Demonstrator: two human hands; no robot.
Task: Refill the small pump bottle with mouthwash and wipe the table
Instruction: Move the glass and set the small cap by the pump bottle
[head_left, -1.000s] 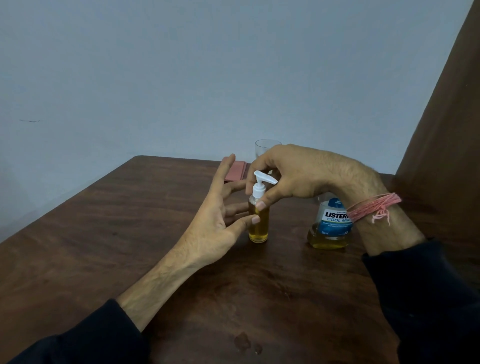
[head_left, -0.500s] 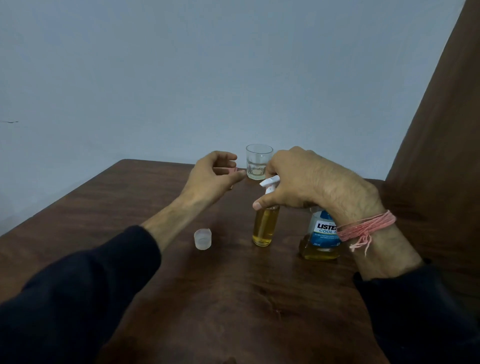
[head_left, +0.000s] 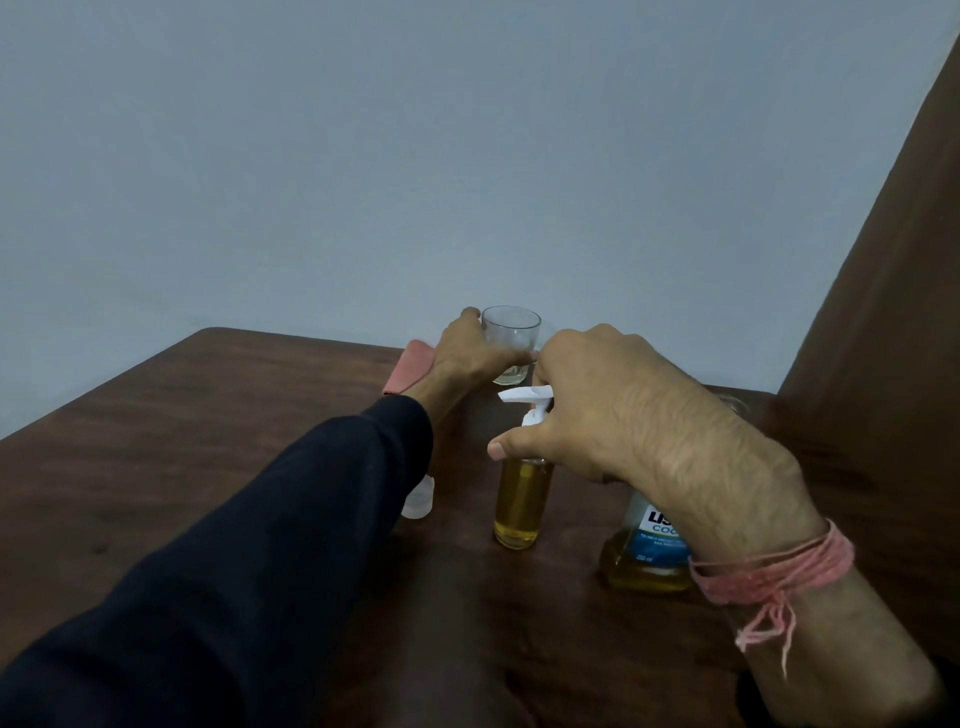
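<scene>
Standing upright near the middle of the table (head_left: 208, 467), the pump bottle (head_left: 522, 506) holds yellow liquid almost to its shoulder. The right hand (head_left: 597, 415) comes over it from the right edge, fingers curled round the white pump head (head_left: 524, 402), thumb stretched out left across the neck; the nozzle points left. A pink thread (head_left: 774, 577) is wound round that wrist.

Just right of the pump bottle, partly hidden behind the right wrist, the mouthwash bottle (head_left: 649, 551) stands on the table with a blue label and yellow liquid in its lower part; its top cannot be seen. Left of the pump bottle a small clear cap (head_left: 418, 501) sits on the table, half covered by the dark left sleeve (head_left: 260, 545), which stretches from the near left corner toward the far edge.

Farther back, the left hand (head_left: 467, 358) is wrapped round the glass (head_left: 511, 332) near the far edge, thumb on its near side and one fingertip showing behind the rim. The glass is clear and upright; whether it is lifted or resting on the table cannot be told. Left of that hand a pink cloth (head_left: 410, 371) lies flat on the table by the far edge.
</scene>
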